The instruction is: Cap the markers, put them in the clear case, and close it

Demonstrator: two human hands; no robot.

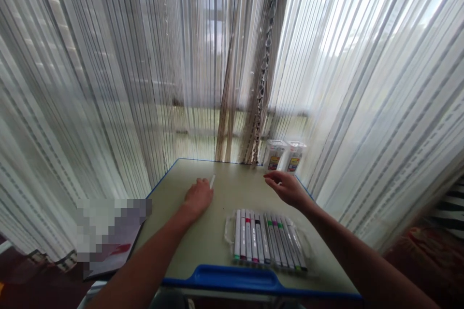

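Note:
My left hand [198, 197] is over the left-middle part of the desk, closed around a white marker [212, 181] whose end sticks up past the fingers. To the right, my right hand [286, 187] hovers near the back right of the desk, fingers loosely bent and slightly apart, nothing visible in them. It is just in front of two clear marker cases. Nearer to me lies an open clear plastic case with a row of several grey-white markers [253, 239], showing green, red, black and purple colour bands.
The pale desk top [217, 231] has a blue rim and a blue front tray [235, 277]. Two clear cases with labels [274, 157] stand at the back right edge. String curtains [195, 58] hang close behind. A partly pixelated sheet or booklet [118, 246] is at the left.

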